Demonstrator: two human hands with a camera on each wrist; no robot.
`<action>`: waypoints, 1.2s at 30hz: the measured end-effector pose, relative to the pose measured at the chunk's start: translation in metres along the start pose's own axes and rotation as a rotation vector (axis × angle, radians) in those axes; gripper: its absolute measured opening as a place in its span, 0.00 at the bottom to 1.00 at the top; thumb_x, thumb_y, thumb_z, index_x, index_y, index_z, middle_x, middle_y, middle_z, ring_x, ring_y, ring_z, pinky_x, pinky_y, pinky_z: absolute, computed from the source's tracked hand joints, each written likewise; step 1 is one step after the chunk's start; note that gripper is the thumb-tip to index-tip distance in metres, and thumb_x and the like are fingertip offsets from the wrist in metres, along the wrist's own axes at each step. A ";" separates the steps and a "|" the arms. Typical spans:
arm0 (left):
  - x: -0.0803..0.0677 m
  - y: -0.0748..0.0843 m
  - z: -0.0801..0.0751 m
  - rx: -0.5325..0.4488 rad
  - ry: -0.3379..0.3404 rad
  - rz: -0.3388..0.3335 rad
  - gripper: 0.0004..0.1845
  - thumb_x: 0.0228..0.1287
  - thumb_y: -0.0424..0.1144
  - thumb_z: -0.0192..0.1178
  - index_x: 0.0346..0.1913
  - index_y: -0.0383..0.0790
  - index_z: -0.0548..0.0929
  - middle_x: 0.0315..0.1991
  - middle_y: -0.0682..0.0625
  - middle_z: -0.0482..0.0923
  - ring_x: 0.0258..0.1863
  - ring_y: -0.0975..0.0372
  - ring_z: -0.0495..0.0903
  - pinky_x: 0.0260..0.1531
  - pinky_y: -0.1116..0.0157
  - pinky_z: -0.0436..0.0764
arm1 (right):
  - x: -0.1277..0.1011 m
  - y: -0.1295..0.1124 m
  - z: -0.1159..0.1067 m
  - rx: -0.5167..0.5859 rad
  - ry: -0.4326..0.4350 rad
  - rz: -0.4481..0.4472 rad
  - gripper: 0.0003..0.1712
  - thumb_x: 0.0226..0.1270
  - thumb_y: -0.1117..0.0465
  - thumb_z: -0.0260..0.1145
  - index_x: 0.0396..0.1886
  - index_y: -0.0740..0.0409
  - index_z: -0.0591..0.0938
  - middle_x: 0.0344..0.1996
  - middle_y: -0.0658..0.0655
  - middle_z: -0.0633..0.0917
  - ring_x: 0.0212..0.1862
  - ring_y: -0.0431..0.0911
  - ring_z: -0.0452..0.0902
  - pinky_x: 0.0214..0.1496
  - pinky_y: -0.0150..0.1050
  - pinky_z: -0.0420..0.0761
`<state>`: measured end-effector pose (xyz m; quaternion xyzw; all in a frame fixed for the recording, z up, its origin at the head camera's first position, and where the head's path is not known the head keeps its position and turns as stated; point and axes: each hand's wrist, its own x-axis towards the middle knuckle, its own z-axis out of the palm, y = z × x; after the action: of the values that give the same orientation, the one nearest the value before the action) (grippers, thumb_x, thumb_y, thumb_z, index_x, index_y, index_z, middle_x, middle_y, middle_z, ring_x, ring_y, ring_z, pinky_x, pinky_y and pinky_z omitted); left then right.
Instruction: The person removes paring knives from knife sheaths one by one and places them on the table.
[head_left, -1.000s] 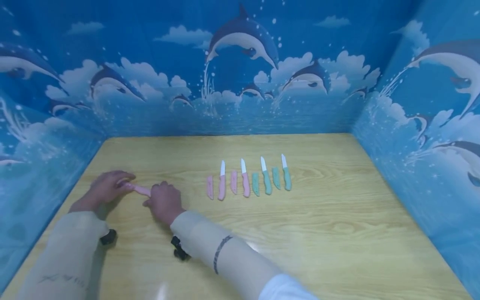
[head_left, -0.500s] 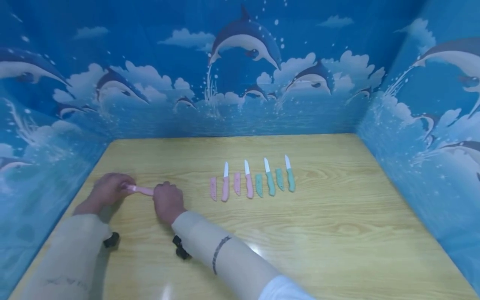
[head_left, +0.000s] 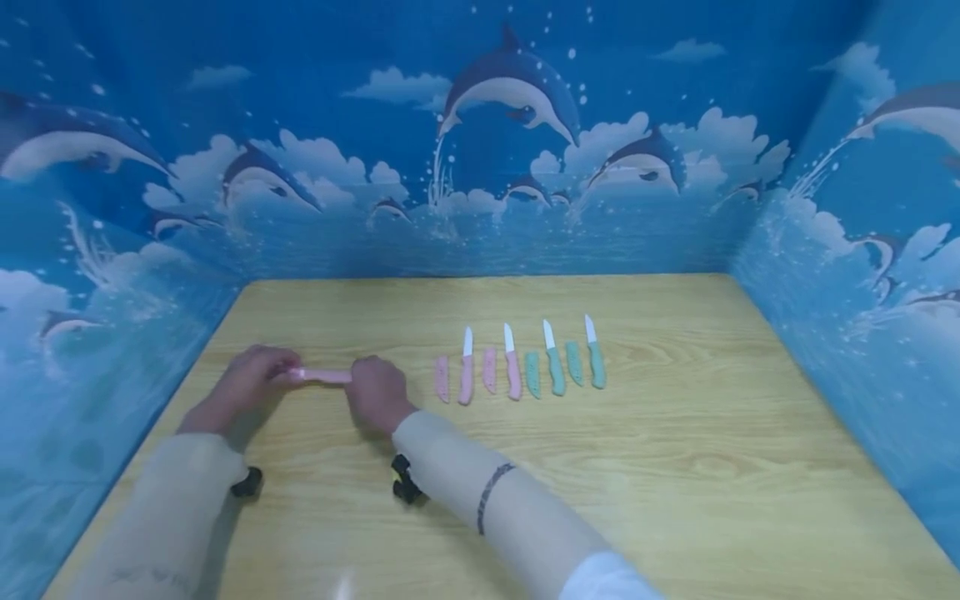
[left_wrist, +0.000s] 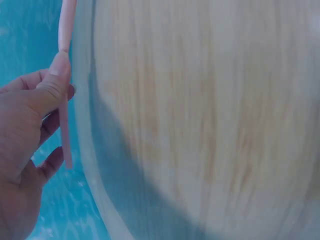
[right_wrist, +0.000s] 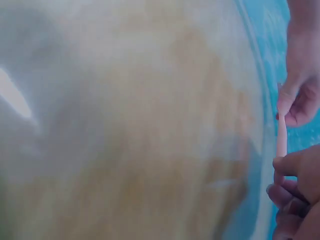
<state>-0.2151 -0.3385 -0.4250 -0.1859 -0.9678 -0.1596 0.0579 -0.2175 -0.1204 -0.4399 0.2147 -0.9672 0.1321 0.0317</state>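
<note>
Blue walls (head_left: pixel 480 208) with jumping dolphins and white clouds stand around a light wooden table (head_left: pixel 675 467). Toward the left middle of the head view, a pink knife (head_left: pixel 322 377) lies sideways just above the table, held at both ends. The left hand (head_left: pixel 251 385) pinches one end with its fingers curled around it, and in the left wrist view the thumb (left_wrist: pixel 52 82) presses along the thin pink piece. The right hand (head_left: pixel 377 393) grips the other end with its fingers curled tight. I cannot tell which end is the blade. Both arms wear pale sleeves (head_left: pixel 480 492) and come up from the bottom of the frame. Near the middle of the table, just beside the right hand, is a neat row: two pink covers (head_left: pixel 442 379), two pink knives (head_left: pixel 467 379), two green covers (head_left: pixel 532 374) and two green knives (head_left: pixel 555 370), all pointing toward the back wall, white blades up.
</note>
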 end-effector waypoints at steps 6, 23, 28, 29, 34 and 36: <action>-0.001 0.023 0.002 -0.010 0.049 0.029 0.08 0.60 0.30 0.66 0.41 0.30 0.82 0.35 0.39 0.82 0.38 0.45 0.80 0.43 0.45 0.78 | -0.002 0.034 -0.019 0.148 0.019 -0.068 0.10 0.68 0.54 0.64 0.29 0.53 0.83 0.23 0.47 0.80 0.24 0.38 0.72 0.22 0.28 0.72; 0.017 0.108 0.016 0.030 0.332 0.225 0.10 0.57 0.38 0.70 0.37 0.36 0.83 0.31 0.46 0.83 0.31 0.54 0.80 0.35 0.53 0.80 | -0.045 0.110 -0.076 0.251 0.102 -0.117 0.11 0.64 0.52 0.70 0.36 0.55 0.85 0.31 0.48 0.84 0.30 0.39 0.76 0.31 0.32 0.77; 0.022 0.137 0.026 0.003 0.446 0.367 0.11 0.51 0.39 0.73 0.35 0.37 0.83 0.30 0.48 0.83 0.30 0.56 0.80 0.32 0.56 0.81 | -0.072 0.138 -0.090 0.212 0.160 -0.156 0.11 0.62 0.53 0.72 0.36 0.55 0.84 0.29 0.47 0.82 0.28 0.38 0.73 0.28 0.30 0.74; 0.023 0.143 0.028 -0.005 0.471 0.397 0.12 0.50 0.38 0.73 0.34 0.37 0.83 0.30 0.48 0.84 0.31 0.56 0.81 0.32 0.56 0.81 | -0.077 0.143 -0.093 0.207 0.176 -0.168 0.11 0.61 0.53 0.72 0.35 0.55 0.84 0.28 0.47 0.82 0.27 0.38 0.72 0.27 0.30 0.74; 0.026 0.172 0.037 -0.058 0.542 0.493 0.14 0.46 0.39 0.74 0.33 0.37 0.83 0.29 0.48 0.84 0.30 0.57 0.81 0.31 0.58 0.82 | -0.105 0.166 -0.103 0.218 0.256 -0.207 0.11 0.56 0.55 0.76 0.33 0.55 0.83 0.25 0.47 0.80 0.23 0.37 0.66 0.23 0.28 0.69; 0.027 0.182 0.040 -0.077 0.545 0.507 0.14 0.46 0.40 0.75 0.33 0.38 0.83 0.29 0.49 0.84 0.29 0.58 0.81 0.30 0.60 0.82 | -0.115 0.173 -0.106 0.234 0.266 -0.201 0.11 0.55 0.56 0.76 0.32 0.55 0.83 0.25 0.47 0.80 0.23 0.36 0.64 0.23 0.28 0.68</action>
<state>-0.1732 -0.1562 -0.4059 -0.3724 -0.8334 -0.2199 0.3441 -0.1863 0.1054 -0.3935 0.2931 -0.9063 0.2669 0.1468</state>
